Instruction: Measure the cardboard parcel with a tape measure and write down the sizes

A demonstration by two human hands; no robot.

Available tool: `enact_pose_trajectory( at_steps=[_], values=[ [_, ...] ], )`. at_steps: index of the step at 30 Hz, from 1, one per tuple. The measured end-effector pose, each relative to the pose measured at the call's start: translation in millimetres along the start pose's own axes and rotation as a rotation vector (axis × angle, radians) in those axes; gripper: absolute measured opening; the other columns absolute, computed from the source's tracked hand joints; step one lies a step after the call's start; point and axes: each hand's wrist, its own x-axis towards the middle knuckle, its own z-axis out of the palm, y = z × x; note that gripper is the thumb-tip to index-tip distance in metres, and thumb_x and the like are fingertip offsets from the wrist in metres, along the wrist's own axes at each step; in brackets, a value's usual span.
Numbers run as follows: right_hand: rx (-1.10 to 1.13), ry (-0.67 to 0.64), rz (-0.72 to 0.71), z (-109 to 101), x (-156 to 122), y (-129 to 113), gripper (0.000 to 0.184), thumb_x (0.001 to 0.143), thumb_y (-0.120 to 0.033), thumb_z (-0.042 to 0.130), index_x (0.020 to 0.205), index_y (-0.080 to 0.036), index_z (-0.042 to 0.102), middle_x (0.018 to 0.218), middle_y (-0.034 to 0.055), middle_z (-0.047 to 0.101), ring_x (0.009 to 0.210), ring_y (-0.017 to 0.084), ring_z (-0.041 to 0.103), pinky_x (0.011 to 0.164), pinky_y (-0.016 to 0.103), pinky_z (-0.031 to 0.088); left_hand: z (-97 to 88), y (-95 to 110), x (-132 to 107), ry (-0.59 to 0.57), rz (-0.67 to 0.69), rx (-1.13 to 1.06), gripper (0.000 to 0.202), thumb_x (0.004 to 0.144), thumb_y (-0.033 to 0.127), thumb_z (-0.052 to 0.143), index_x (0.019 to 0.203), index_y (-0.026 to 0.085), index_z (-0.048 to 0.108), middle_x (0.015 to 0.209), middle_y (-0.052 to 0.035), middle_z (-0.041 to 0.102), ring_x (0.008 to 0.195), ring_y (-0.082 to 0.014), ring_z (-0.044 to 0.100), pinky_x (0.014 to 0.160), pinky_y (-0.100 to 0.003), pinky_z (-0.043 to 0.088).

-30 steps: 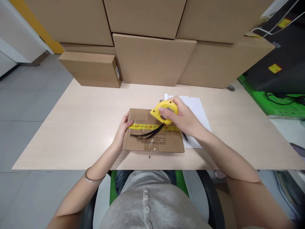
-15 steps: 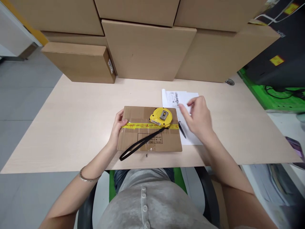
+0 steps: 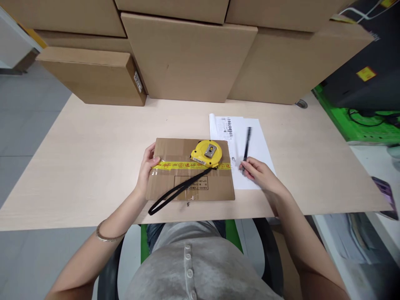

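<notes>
My left hand [image 3: 146, 168] grips the left edge of a small cardboard box [image 3: 168, 189], its thumb on top over the yellow printed tape [image 3: 176, 165]. On the box rests a yellow tape measure [image 3: 207, 153], metal clip facing up. Its black wrist strap [image 3: 178, 191] trails past the box's near edge. Between the fingers of my right hand [image 3: 259, 171] a black pen [image 3: 247, 143] is pinched, pointing up and away. That hand is over white paper sheets [image 3: 251, 137], which lie partly beneath the box's right side and carry some print.
Large cardboard boxes [image 3: 187, 58] line the back of the table [image 3: 103, 166], with a smaller carton [image 3: 90, 79] at the back left. Right of the table are a dark case [image 3: 346, 79] on a green surface and a phone [image 3: 384, 191]. A chair arm [image 3: 270, 250] is close below.
My right hand has come down and picked up the pen from the paper. My left hand stays on the box. The whole view has shifted slightly.
</notes>
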Motion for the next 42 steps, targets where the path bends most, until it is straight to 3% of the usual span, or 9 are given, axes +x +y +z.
enact_pose_trajectory(
  at_steps=[3,7,11,19,24,29,42],
  values=[
    [0.081,0.059,-0.013,3.3,6.3,12.8,0.054,0.080,-0.077,0.071,0.080,-0.026,0.054,0.063,0.0002,0.064,0.052,0.014,0.054,0.049,0.028,0.043,-0.1,0.4,0.1,-0.012,0.011,0.011,0.051,0.079,0.047,0.074,0.128,0.032,0.069,0.143,-0.0018,0.068,0.143,-0.0374,0.053,0.110,-0.047,0.048],
    [0.134,0.061,-0.002,10.5,5.9,14.2,0.046,0.078,-0.060,0.083,0.072,-0.024,0.055,0.056,0.0001,0.064,0.046,0.012,0.052,0.045,0.026,0.042,1.7,1.8,-1.9,-0.004,0.006,0.015,0.048,0.080,0.047,0.074,0.126,0.033,0.069,0.143,-0.0008,0.067,0.143,-0.0367,0.054,0.112,-0.046,0.048],
    [0.148,0.068,0.005,12.0,6.1,8.2,0.042,0.079,-0.051,0.085,0.064,-0.024,0.056,0.047,-0.0032,0.057,0.040,0.010,0.046,0.041,0.025,0.038,3.6,3.1,-3.7,-0.009,0.019,0.024,0.046,0.082,0.049,0.073,0.125,0.032,0.069,0.144,-0.0015,0.067,0.143,-0.0371,0.054,0.112,-0.047,0.049],
    [0.157,0.057,0.002,10.3,9.2,7.2,0.039,0.075,-0.045,0.087,0.059,-0.024,0.057,0.046,-0.0012,0.061,0.042,0.011,0.052,0.046,0.026,0.044,4.7,5.7,-3.7,0.018,-0.017,0.011,0.049,0.078,0.047,0.077,0.124,0.032,0.070,0.145,-0.0010,0.068,0.148,-0.0390,0.050,0.118,-0.050,0.046],
    [0.153,0.061,0.008,10.8,8.2,5.9,0.039,0.075,-0.045,0.087,0.060,-0.024,0.058,0.047,-0.0015,0.060,0.042,0.011,0.051,0.045,0.026,0.044,7.3,8.4,-5.7,0.025,-0.026,0.002,0.049,0.079,0.045,0.075,0.125,0.032,0.069,0.146,-0.0009,0.066,0.152,-0.0382,0.046,0.124,-0.051,0.041],
    [0.144,0.066,0.007,10.6,6.9,4.6,0.038,0.075,-0.045,0.088,0.060,-0.024,0.059,0.047,-0.0018,0.061,0.042,0.012,0.052,0.044,0.027,0.045,8.6,9.3,-7.5,0.006,-0.009,0.034,0.045,0.083,0.045,0.071,0.127,0.033,0.068,0.147,-0.0011,0.065,0.151,-0.0382,0.047,0.120,-0.052,0.046],
    [0.129,0.062,0.003,8.9,6.9,7.7,0.035,0.075,-0.042,0.086,0.061,-0.024,0.059,0.048,-0.0013,0.061,0.042,0.012,0.052,0.045,0.027,0.044,9.2,9.6,-7.5,-0.003,-0.007,0.012,0.045,0.082,0.043,0.073,0.126,0.035,0.070,0.145,-0.0006,0.066,0.151,-0.0383,0.047,0.123,-0.053,0.043]
  ],
)
